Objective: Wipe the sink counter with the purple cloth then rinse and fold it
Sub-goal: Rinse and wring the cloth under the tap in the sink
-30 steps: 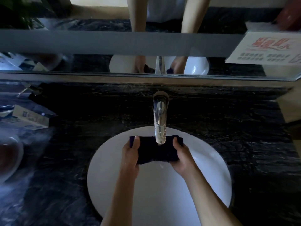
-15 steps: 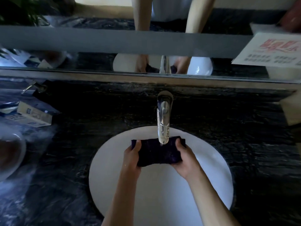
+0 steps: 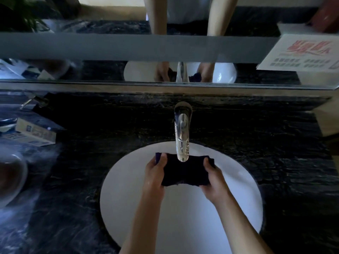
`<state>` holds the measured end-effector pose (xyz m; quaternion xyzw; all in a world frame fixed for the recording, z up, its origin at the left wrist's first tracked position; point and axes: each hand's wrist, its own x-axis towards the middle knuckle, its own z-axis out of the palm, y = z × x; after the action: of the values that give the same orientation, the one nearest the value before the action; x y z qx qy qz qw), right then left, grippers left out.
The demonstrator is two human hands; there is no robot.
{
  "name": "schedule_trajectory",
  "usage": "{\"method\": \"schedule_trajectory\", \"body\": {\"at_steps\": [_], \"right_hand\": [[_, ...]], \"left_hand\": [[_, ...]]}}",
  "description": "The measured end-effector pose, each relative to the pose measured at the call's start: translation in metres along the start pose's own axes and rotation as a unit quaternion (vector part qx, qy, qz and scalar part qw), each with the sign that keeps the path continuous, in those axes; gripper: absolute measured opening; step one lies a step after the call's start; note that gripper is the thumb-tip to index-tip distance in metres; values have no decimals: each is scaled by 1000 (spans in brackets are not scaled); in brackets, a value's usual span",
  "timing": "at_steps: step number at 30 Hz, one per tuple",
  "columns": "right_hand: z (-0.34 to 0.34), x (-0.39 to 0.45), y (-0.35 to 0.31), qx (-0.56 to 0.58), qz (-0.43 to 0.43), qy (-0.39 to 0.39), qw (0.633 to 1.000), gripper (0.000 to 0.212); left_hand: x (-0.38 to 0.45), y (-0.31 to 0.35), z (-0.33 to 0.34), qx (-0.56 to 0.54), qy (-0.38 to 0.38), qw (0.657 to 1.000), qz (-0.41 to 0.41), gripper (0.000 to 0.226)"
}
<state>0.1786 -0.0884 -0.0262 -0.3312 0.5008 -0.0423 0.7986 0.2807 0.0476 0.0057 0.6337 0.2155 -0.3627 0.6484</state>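
Observation:
The dark purple cloth (image 3: 185, 173) is stretched between both hands over the white oval sink basin (image 3: 128, 198), right under the spout of the chrome faucet (image 3: 181, 132). My left hand (image 3: 156, 173) grips the cloth's left end, thumb on top. Its right end is gripped by my right hand (image 3: 213, 180). The cloth looks bunched into a thick band. I cannot make out whether water is running. The black marble counter (image 3: 91, 162) surrounds the basin.
A mirror (image 3: 110, 70) runs along the back wall and reflects the hands and basin. A small cardboard box (image 3: 34, 134) and a round dish (image 3: 11, 180) sit on the counter at left. A printed notice (image 3: 302, 54) is at upper right.
Both hands stay on the cloth under the spout; they have drawn slightly closer together and the cloth looks more bunched. The view has shifted a little.

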Motion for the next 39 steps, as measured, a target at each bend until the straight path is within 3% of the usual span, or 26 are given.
{"method": "schedule_trajectory", "body": {"at_steps": [6,12,20,27,32,36,39], "right_hand": [[40,8,25,6,110,-34,993,33],[42,4,14,-21,39,-26,999,32],[-2,-28,-16,20,-102,12,995,30],[-14,-26,0,143,-113,29,983,57],[20,-15,13,112,-67,16,991,60],[37,-2,20,44,-29,20,998,39],[40,-6,17,26,-55,-25,998,29]], "left_hand": [[-10,13,-41,-20,79,997,20,20],[-3,-7,-45,-110,104,988,-29,25],[14,-33,8,-135,-32,988,-73,33],[13,-10,28,-28,-76,996,22,24],[5,7,1,24,-3,996,90,24],[7,9,-21,-24,94,994,57,17],[17,-10,-24,-112,116,987,-2,18]]}}
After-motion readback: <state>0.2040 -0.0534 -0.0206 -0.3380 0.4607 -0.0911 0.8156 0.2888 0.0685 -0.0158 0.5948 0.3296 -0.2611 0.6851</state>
